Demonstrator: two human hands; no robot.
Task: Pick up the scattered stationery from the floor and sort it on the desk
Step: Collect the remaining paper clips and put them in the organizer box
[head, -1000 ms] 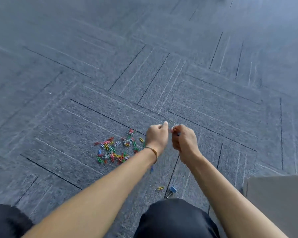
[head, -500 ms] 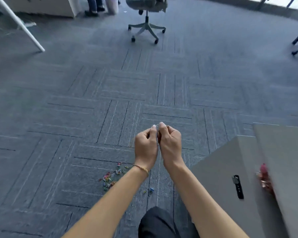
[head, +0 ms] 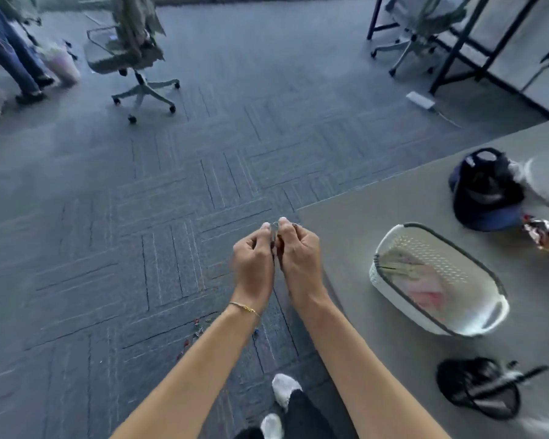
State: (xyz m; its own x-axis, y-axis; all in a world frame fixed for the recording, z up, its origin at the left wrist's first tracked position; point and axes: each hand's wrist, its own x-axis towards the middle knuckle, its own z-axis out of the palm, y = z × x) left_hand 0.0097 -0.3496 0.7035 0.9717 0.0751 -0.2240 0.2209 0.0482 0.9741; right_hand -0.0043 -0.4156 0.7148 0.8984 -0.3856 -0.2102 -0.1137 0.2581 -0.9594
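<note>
While we stand over the carpet (head: 114,236), the desk (head: 377,223) fills the right side, its near corner just right of our hands. On it sit one white basket (head: 393,289), one dark cap (head: 485,191) beyond it and one black mesh holder (head: 479,388) nearer us. The basket already holds something pale and pinkish; we cannot tell what.

Key relation: the basket lies to the right of the grip and slightly nearer us, long axis running diagonally from far-left to near-right. Our right hand (head: 298,255) is the nearer one, so we judge it should carry the load across.

Grip: both hands are held together at chest height, fingers curled. Left hand (head: 254,258) and right hand pinch one small metallic clip (head: 274,228) between the fingertips; only a sliver shows, so its type is unclear. The hands hang over the floor, just short of the desk edge.

Remaining: a loose scatter of coloured clips (head: 197,331) lies on the carpet under our left forearm, too small and blurred to count. We judge the task is still early.
</note>
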